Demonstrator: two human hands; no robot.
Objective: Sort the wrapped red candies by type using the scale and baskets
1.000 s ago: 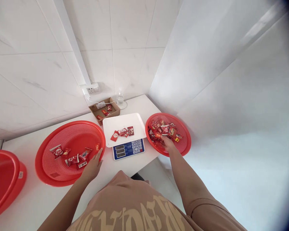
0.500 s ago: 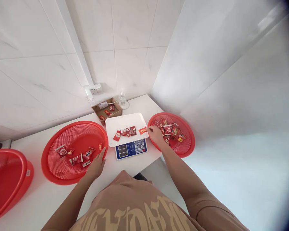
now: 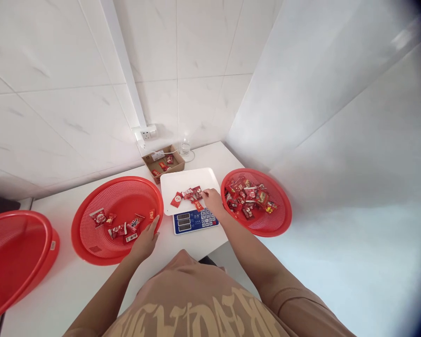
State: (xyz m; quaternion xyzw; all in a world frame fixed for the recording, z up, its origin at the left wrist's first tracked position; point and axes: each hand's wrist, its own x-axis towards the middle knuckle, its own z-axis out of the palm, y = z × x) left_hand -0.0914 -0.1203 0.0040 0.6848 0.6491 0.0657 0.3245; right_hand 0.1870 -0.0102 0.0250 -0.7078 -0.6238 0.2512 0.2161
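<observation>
My left hand (image 3: 144, 243) grips the near right rim of a red mesh basket (image 3: 80, 227), its fingers inside and thumb outside. Several wrapped candies (image 3: 117, 230) lie scattered in that basket. My right hand (image 3: 214, 204) is over the white scale tray (image 3: 185, 178), fingertips pinched at the right edge of a dark red candy packet (image 3: 197, 192). An orange-red packet (image 3: 198, 205) lies just below those fingers. Left of it are a red packet (image 3: 176, 199) and a red-and-white one (image 3: 187, 193). The blue scale keypad (image 3: 196, 221) shows under the tray.
To the right, another red basket (image 3: 286, 220) holds a pile of wrapped candies, overhanging the table edge. A cardboard box (image 3: 178, 166) with a few candies stands behind the tray, near a clear glass container (image 3: 185, 147). A deeper red basket (image 3: 17, 262) is far left.
My right hand has moved left across the tray. The orange-red packet it held now lies near the others, and the dark red packet has turned. My left hand keeps hold of the basket rim.
</observation>
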